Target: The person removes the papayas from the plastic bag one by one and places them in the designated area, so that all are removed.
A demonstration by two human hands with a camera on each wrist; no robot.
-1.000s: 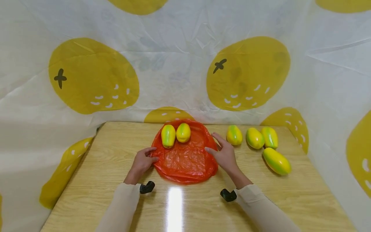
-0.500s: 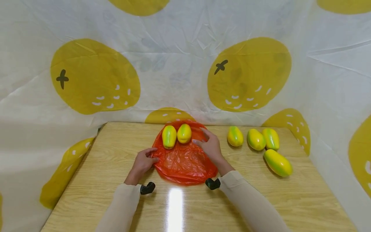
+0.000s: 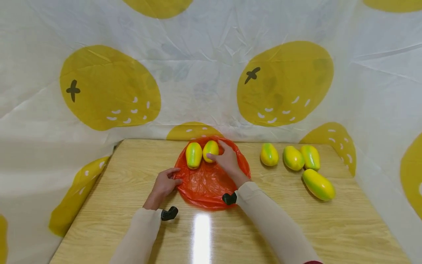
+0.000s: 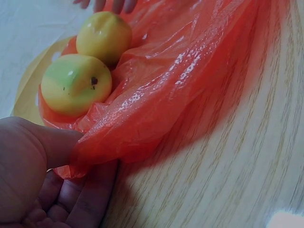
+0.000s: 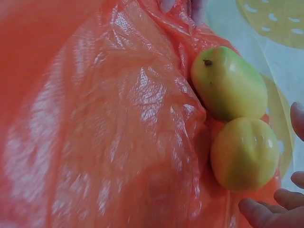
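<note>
A red plastic bag lies spread on the table with two yellow-green papayas inside, side by side at its far left. My left hand pinches the bag's left edge between thumb and fingers; the left wrist view shows the film caught there. Over the bag, my right hand reaches the right papaya, fingers spread around its right side and thumb in front. In the right wrist view a small gap shows between the fingers and that papaya. The left papaya lies beside it.
To the right of the bag on the wooden table lie several more papayas: one alone, two touching, and a longer one nearer the front. A fruit-print cloth hangs behind the table.
My right hand has left the bag's right edge and moved left over the bag to the right papaya. The left hand keeps its hold on the left edge.
</note>
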